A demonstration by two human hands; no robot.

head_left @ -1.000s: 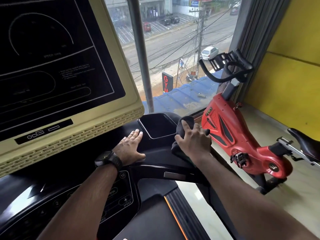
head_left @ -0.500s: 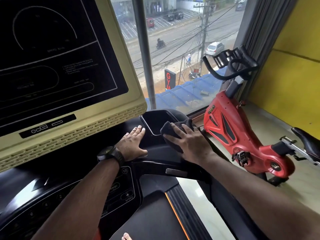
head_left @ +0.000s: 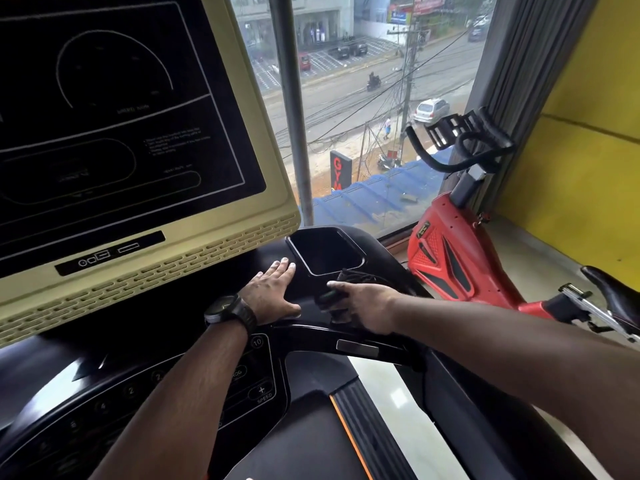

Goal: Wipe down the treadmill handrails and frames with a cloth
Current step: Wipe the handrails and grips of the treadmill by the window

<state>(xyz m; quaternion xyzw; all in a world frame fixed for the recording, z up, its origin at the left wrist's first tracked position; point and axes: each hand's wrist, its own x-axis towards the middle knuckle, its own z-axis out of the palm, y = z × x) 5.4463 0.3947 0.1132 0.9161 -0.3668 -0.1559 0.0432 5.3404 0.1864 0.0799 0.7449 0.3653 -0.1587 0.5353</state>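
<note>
I'm seeing the left hand point(head_left: 273, 292) lying flat, fingers spread, on the treadmill console point(head_left: 377, 261) by the cup tray point(head_left: 325, 251). The right hand point(head_left: 360, 304) is gripping the dark cloth point(head_left: 349, 278) — blurred, apparently bunched — pressing it against the console just above the handrail point(head_left: 311, 336).

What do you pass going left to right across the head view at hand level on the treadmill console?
Wristwatch → left hand, flat on the console → dark cloth → right hand, gripping the cloth → red exercise bike → black bike saddle.
</note>
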